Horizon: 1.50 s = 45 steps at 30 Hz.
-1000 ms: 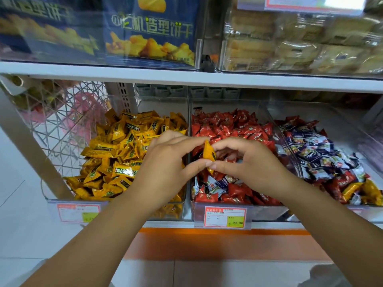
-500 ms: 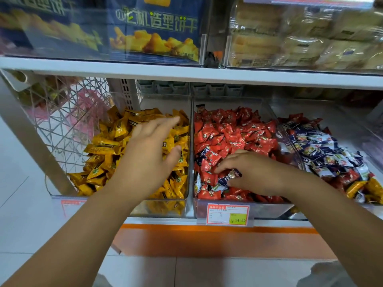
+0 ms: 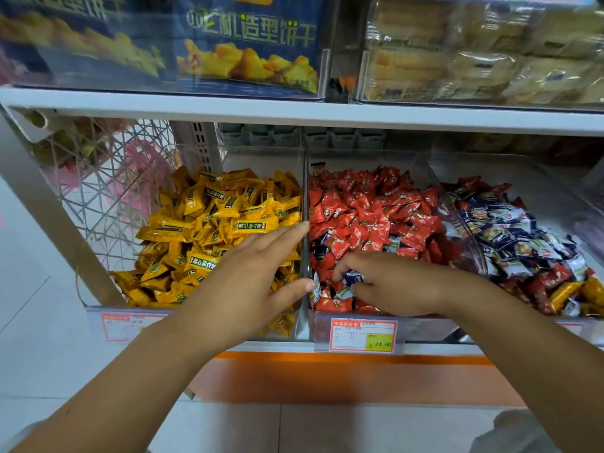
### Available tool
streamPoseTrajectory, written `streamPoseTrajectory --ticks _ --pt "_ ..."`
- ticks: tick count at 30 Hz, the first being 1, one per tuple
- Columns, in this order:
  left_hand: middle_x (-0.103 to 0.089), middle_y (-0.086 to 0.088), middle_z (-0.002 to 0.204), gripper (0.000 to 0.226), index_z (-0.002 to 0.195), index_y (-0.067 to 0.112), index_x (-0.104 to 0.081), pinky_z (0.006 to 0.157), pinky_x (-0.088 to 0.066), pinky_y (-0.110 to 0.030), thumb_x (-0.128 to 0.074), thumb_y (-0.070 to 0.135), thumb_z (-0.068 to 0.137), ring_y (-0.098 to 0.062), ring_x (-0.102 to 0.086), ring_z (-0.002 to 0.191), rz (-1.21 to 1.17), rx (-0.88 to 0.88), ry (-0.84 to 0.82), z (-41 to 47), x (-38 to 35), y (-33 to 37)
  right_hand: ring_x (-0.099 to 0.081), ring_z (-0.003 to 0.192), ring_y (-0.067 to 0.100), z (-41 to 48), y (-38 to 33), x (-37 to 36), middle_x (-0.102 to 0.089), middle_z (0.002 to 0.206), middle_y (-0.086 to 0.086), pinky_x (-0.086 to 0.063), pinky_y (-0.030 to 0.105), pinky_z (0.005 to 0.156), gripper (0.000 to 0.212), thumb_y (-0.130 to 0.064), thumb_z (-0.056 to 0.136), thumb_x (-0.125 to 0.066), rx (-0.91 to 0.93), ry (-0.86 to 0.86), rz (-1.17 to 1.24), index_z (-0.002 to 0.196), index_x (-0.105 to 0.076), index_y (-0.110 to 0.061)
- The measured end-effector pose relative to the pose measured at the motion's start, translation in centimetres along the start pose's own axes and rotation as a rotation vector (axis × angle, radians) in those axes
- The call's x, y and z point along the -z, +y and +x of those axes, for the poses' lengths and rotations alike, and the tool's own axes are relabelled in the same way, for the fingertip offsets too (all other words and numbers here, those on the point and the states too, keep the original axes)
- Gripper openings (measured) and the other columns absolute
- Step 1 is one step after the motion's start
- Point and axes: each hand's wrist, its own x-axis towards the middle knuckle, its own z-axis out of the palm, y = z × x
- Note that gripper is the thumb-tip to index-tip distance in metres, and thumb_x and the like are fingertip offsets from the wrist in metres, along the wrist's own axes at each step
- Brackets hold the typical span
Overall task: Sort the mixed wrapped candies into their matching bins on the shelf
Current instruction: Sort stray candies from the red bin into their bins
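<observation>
My right hand [image 3: 398, 282] pinches a blue candy [image 3: 354, 277], left hand [image 3: 258, 279] flat and empty. It may slip into red candies [image 3: 366, 207] below.

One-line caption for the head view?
Right hand pinches a blue-and-white candy in the red-candy bin; open left hand over the yellow-candy bin.

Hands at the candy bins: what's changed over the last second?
The yellow candy that both hands pinched has left them. The left hand swung left and now hovers flat and empty over the yellow bin. The right hand dropped into the red bin and took hold of a blue candy near the front. The bins stayed put.
</observation>
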Motion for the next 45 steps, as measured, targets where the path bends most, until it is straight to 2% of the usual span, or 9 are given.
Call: streamPoseTrajectory --ticks 5,11,18,26,31,36,41,43,45 --pt "-0.021 0.021 0.156 0.076 0.144 0.052 0.002 0.117 -0.022 -0.033 -0.037 0.069 0.081 -0.005 -0.018 0.143 -0.022 0.034 -0.044 -0.2 0.1 0.1 -0.051 0.112 0.009 0.2 0.3 0.0 -0.045 0.131 -0.014 -0.045 0.031 0.095 0.039 -0.028 0.093 -0.059 -0.008 -0.010 0.108 0.127 -0.043 -0.038" --pt "-0.028 0.018 0.153 0.079 0.146 0.052 0.002 0.115 -0.025 -0.032 -0.037 0.066 0.079 -0.005 -0.025 0.140 -0.038 0.064 -0.062 -0.2 0.2 0.5 -0.043 0.115 -0.002 0.3 0.2 -0.4 -0.045 0.122 -0.017 -0.037 0.012 0.092 0.044 -0.019 0.088 -0.066 0.066 0.042 0.185 0.125 -0.048 -0.035" --pt "-0.034 0.017 0.150 0.082 0.145 0.051 0.001 0.115 -0.028 -0.038 -0.039 0.067 0.076 -0.004 -0.029 0.140 -0.100 0.087 -0.062 -0.2 0.2 0.4 -0.043 0.123 0.013 0.7 -0.1 -0.3 -0.038 0.135 -0.008 -0.039 0.032 0.104 0.060 -0.022 0.091 -0.062 0.010 -0.052 0.105 0.143 -0.035 -0.035" --pt "-0.033 0.017 0.151 0.082 0.144 0.054 0.001 0.114 -0.028 -0.037 -0.039 0.069 0.075 -0.004 -0.029 0.139 -0.109 0.096 -0.080 -0.3 0.3 0.3 -0.045 0.090 -0.001 0.4 -0.3 -0.7 -0.045 0.107 -0.018 -0.035 0.011 0.074 0.019 -0.023 0.095 -0.058 0.093 0.097 0.096 0.111 -0.057 -0.034" --pt "-0.032 0.015 0.152 0.084 0.142 0.052 0.002 0.114 -0.029 -0.037 -0.038 0.071 0.070 -0.006 -0.030 0.139 -0.101 0.115 -0.088 -0.2 0.4 0.5 -0.044 0.080 -0.005 0.3 0.0 -0.7 -0.040 0.090 -0.023 -0.034 0.011 0.066 0.034 -0.019 0.090 -0.064 0.058 0.033 0.134 0.118 -0.054 -0.035" --pt "-0.030 0.015 0.152 0.087 0.146 0.049 -0.001 0.114 -0.028 -0.032 -0.038 0.070 0.070 -0.007 -0.028 0.140 -0.092 0.138 -0.105 -0.2 0.5 0.5 -0.049 0.081 -0.007 0.0 0.1 -0.2 -0.050 0.096 -0.021 -0.035 0.014 0.064 0.020 -0.027 0.095 -0.058 0.050 0.138 0.173 0.111 -0.052 -0.037" --pt "-0.030 0.015 0.153 0.091 0.149 0.047 -0.004 0.114 -0.029 -0.040 -0.033 0.075 0.068 -0.009 -0.030 0.140 -0.089 0.128 -0.105 -0.2 0.3 0.2 -0.055 0.084 0.005 -1.1 0.2 1.9 -0.046 0.115 -0.015 -0.042 0.022 0.067 0.029 -0.022 0.101 -0.045 0.019 0.237 0.155 0.115 -0.052 -0.047" --pt "-0.030 0.014 0.153 0.090 0.150 0.046 -0.004 0.114 -0.029 -0.040 -0.034 0.074 0.069 -0.009 -0.029 0.140 -0.086 0.128 -0.105 -0.2 0.2 0.2 -0.058 0.083 0.013 -1.1 -0.5 1.9 -0.045 0.111 -0.012 -0.048 0.025 0.070 0.031 -0.019 0.100 -0.046 0.049 0.264 0.223 0.107 -0.058 -0.047" --pt "-0.030 0.014 0.154 0.089 0.149 0.047 -0.003 0.114 -0.029 -0.039 -0.036 0.073 0.070 -0.007 -0.029 0.140 -0.092 0.126 -0.099 -0.1 0.2 0.2 -0.055 0.081 0.009 -0.7 -1.2 1.2 -0.046 0.104 -0.009 -0.044 0.017 0.067 0.027 -0.017 0.096 -0.051 0.090 0.304 0.275 0.101 -0.064 -0.041"
